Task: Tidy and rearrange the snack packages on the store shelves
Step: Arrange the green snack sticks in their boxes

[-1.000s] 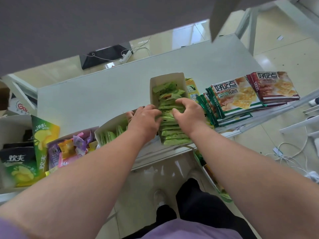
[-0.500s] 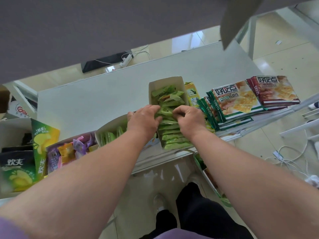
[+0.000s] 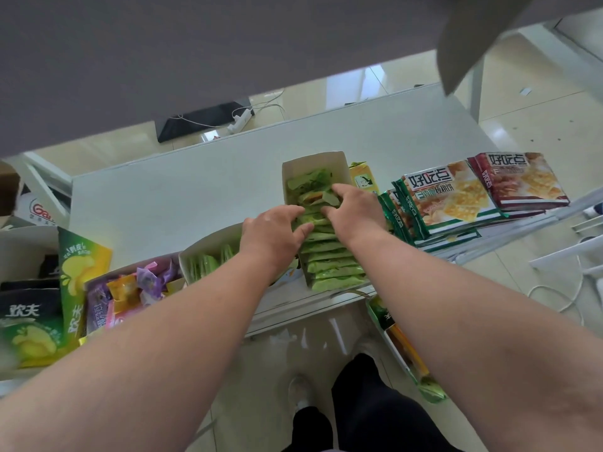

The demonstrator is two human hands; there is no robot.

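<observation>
1. Head view looks down on a pale white shelf [image 3: 182, 203], with a grey shelf board above it across the top of the picture. Glossy cream floor tiles show beyond and below; a power strip [image 3: 240, 120] with white cables lies on the floor behind.
2. My left hand [image 3: 272, 238] reaches over the open cardboard box [image 3: 313, 164] of green snack packets [image 3: 332, 265], fingers curled onto the packets near the middle of the row, thumb against their edge.
3. My right hand [image 3: 354, 212] sits just beside it, farther back in the same box, fingertips bent down and pinching the packets there. Both forearms stretch in from the lower corners.
4. The green packets stand in a row inside the box, which sits at the shelf's front edge.
5. A second box [image 3: 208, 252] of green packets lies to the left, partly hidden by my left forearm.
6. Left again: a tray of purple and orange candies [image 3: 143, 285], then green-and-yellow chip boxes [image 3: 78, 272].
7. Right of the box: a yellow carton [image 3: 363, 177], then stacked cracker packs [image 3: 450, 197], green-edged and dark red.
8. Below the shelf, more packets on a lower shelf; my dark trousers and shoes.
</observation>
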